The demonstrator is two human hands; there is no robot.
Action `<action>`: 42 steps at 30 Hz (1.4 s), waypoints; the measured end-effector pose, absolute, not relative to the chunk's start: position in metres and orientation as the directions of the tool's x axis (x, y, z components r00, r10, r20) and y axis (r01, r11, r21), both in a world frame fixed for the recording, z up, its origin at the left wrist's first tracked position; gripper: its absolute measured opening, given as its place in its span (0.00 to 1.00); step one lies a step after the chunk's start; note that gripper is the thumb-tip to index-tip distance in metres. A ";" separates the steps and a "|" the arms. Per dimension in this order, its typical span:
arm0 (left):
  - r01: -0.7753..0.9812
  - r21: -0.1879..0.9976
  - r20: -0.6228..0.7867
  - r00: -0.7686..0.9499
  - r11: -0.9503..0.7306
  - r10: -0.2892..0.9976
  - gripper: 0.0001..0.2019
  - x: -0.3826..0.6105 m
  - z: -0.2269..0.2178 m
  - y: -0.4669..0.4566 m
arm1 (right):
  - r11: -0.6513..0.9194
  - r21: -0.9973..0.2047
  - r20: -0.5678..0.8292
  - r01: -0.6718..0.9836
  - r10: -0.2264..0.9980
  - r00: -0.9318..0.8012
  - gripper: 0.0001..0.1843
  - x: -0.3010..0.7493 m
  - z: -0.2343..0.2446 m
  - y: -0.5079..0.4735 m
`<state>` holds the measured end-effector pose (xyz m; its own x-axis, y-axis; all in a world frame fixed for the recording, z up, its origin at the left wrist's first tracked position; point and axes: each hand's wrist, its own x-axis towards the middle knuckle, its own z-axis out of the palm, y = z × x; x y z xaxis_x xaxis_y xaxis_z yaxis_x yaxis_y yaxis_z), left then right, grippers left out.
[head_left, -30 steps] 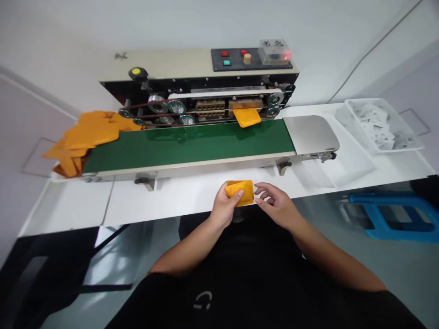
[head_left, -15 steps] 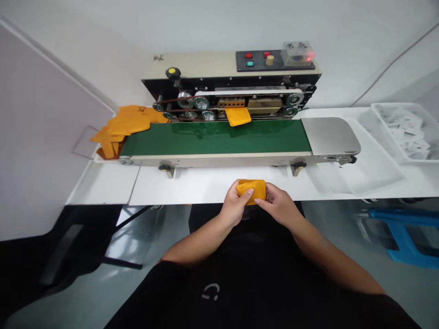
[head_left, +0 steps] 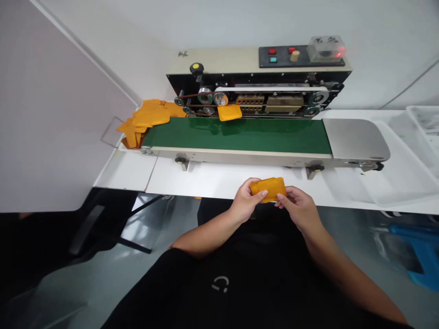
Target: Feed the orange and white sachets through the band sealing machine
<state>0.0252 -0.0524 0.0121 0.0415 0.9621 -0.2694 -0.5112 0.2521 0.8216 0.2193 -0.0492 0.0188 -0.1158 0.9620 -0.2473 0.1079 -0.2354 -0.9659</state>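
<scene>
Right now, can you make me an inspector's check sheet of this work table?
surface: white table, with a band sealer and green conveyor belt on it
job's things: orange pouch in the hands; second orange pouch at the sealer's bands; pile of orange pouches at the belt's left end
clutter: clear plastic tray at right
hands: left hand and right hand both hold the orange pouch
cables: thin wire on the wall
surroundings: blue stool on the floor

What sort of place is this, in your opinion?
Probably a small packaging workshop: there is a band sealing machine with a green conveyor belt, and orange pouches are piled at the belt's end.
</scene>
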 end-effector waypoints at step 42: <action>-0.460 0.838 -0.330 0.005 0.295 0.944 0.28 0.013 0.014 -0.037 | -0.169 -0.963 -0.205 -0.209 0.964 0.169 0.45 0.245 0.062 -0.018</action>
